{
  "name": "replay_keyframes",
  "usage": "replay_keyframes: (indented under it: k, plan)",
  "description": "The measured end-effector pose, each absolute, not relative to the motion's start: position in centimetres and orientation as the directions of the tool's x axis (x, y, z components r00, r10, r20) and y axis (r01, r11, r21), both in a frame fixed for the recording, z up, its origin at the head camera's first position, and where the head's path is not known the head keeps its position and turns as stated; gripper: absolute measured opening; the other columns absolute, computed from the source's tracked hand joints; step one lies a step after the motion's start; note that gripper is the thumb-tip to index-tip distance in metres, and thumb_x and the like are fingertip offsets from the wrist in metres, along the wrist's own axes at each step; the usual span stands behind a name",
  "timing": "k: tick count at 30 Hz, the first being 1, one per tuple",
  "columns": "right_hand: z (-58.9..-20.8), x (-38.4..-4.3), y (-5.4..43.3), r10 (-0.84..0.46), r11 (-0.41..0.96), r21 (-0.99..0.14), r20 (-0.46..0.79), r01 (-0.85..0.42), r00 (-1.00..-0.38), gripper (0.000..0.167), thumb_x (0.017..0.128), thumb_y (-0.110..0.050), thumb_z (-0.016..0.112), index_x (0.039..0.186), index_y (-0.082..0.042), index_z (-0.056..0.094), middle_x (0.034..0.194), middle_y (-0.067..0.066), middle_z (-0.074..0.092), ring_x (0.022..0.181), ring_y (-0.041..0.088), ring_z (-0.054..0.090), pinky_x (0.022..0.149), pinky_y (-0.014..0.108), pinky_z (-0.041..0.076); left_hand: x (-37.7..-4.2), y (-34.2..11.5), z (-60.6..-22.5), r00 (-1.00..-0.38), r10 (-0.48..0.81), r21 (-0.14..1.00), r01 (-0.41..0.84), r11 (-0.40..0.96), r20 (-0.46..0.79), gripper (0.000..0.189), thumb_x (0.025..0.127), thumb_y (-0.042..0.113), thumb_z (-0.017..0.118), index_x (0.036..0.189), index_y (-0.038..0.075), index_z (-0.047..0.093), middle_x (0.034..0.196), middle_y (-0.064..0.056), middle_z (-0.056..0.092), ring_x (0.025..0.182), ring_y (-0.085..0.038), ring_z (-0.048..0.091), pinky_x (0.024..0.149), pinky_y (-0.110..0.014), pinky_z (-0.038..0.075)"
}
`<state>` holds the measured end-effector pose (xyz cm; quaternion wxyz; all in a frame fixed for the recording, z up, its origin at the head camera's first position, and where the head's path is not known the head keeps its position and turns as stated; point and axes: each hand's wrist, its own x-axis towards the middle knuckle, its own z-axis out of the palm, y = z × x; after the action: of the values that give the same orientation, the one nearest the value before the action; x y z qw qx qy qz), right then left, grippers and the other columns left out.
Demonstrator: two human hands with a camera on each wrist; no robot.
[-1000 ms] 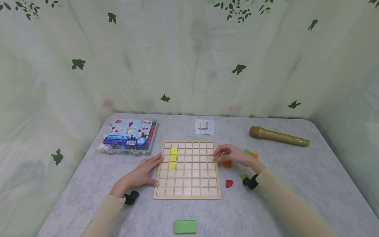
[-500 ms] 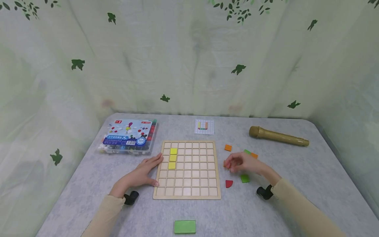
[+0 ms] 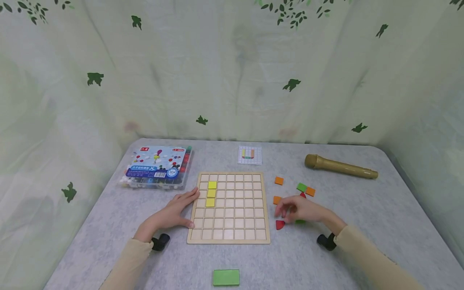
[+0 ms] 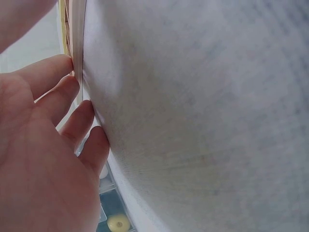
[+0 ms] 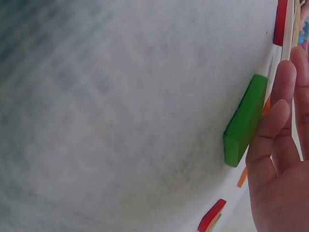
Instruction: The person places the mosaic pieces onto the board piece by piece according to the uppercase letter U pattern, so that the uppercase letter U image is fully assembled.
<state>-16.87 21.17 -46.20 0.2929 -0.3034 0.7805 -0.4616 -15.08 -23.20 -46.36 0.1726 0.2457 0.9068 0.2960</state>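
Observation:
My left hand point(image 3: 174, 211) rests against the left edge of a wooden grid board point(image 3: 228, 241), fingers extended; the left wrist view shows its fingertips point(image 4: 65, 63) at the frame. On the board, yellow square tiles point(image 3: 211, 193) form a short column in its upper left. Right of the board, my right hand point(image 3: 302, 208) hovers low over loose pieces with loosely bent fingers and nothing in them. Its fingertips are right by a red quarter-round piece point(image 3: 279, 225). A green square tile point(image 5: 246, 123) lies beside its fingers in the right wrist view, partly hidden by the hand in the head view.
Orange tiles point(image 3: 278, 181), a green tile point(image 3: 301, 187) and a second red piece lie around the right hand. A clear plastic box point(image 3: 156, 167) stands back left, a patterned card point(image 3: 249, 161) behind the board, a brown microphone-shaped object point(image 3: 340, 166) back right, a green block point(image 3: 226, 278) in front.
My right hand has moved from the board's right edge back toward me and rightward, over the loose pieces, uncovering orange tiles. The left hand has stayed at the board.

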Motion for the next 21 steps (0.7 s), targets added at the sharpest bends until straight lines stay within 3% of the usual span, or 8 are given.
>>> replay_keyframes:
  k: [21]
  plan:
    - [-46.1, -16.0, 19.8, -0.727, 0.49, -0.81, -0.175, -0.322, -0.664, 0.022, 0.08, 0.006, 0.07, 0.087, -0.015, 0.066, 0.082, -0.004, 0.061, 0.077, 0.014, 0.055, 0.07, 0.029, 0.046, -15.1, -23.3, -46.6, -0.817, 0.554, 0.619, 0.355, 0.701, -0.159, 0.101, 0.076, 0.038, 0.078, 0.151, 0.0, 0.023, 0.157, -0.018, 0.014, 0.136, -0.042, 0.019, 0.104, -0.06, 0.021]
